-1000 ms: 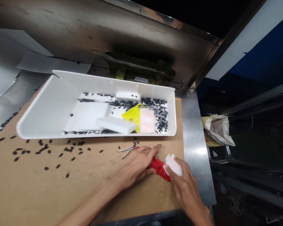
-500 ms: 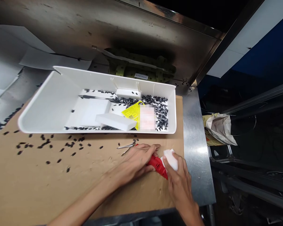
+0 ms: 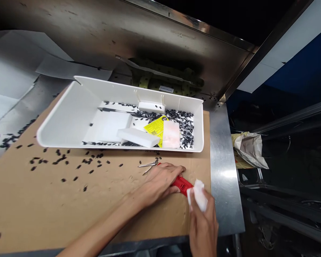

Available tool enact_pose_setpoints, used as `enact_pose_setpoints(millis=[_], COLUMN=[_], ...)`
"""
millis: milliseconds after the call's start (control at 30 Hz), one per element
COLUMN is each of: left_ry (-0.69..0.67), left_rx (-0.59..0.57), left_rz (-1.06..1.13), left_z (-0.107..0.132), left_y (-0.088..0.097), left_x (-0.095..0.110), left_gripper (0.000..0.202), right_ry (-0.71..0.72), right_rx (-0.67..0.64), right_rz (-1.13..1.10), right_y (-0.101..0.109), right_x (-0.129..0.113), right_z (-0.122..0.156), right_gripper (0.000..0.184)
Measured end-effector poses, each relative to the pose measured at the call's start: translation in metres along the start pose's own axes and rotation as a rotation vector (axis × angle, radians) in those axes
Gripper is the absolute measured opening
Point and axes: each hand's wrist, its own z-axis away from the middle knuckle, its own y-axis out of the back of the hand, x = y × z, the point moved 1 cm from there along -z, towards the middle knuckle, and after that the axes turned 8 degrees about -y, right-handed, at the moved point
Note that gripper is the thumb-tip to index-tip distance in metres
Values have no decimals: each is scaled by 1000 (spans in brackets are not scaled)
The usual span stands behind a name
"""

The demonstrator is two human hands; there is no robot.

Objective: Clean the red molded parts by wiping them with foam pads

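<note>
My left hand (image 3: 163,180) lies over a long red plastic piece (image 3: 182,185), fingers wrapped round it and pressing it to the cardboard (image 3: 96,214). Much of the piece is hidden beneath that hand. In my right hand (image 3: 203,217) I grip a white sponge block (image 3: 200,196), pinched between thumb and fingers. The sponge touches the lower right end of the red piece. Just beyond my left fingers, thin metal prongs (image 3: 147,165) stick out; I cannot tell what tool they belong to.
Behind my hands stands a white bin (image 3: 120,148) with white foam blocks (image 3: 112,126), a yellow label (image 3: 155,128), a pinkish pad (image 3: 171,134), a pen (image 3: 117,111) and many small black pieces. More black bits (image 3: 88,161) are scattered on the cardboard. A metal edge (image 3: 224,178) borders it, right.
The sponge in my right hand has slid down along the red piece to its near right end. My left hand keeps its hold. The whole view has shifted slightly.
</note>
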Motion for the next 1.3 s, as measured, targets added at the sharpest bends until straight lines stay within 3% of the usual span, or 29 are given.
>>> enact_pose_setpoints(millis=[133, 300, 367, 567, 800, 967, 1100, 1300], left_ry=[20, 334, 387, 359, 340, 334, 340, 396], left_rx=[-15, 109, 151, 173, 205, 196, 215, 186], left_rz=[-25, -100, -100, -92, -104, -71, -51, -12], left_z=[-1, 7, 10, 14, 12, 11, 12, 10], left_y=[0, -22, -31, -40, -42, -40, -43, -44], left_x=[13, 34, 38, 37, 36, 34, 32, 34], left_gripper=[25, 31, 30, 28, 30, 30, 30, 30], right_ry=[-64, -121, -86, 24, -11, -40, -32, -53], right_rx=[9, 120, 118, 78, 100, 107, 69, 85], right_rz=[-122, -131, -117, -68, -42, -61, -31, -37], right_y=[5, 5, 2, -6, -13, -12, -13, -14], right_x=[-2, 2, 4, 4, 6, 2, -3, -3], right_z=[-23, -33, -29, -30, -16, -27, -36, -31], right_gripper=[47, 43, 43, 52, 52, 48, 55, 56])
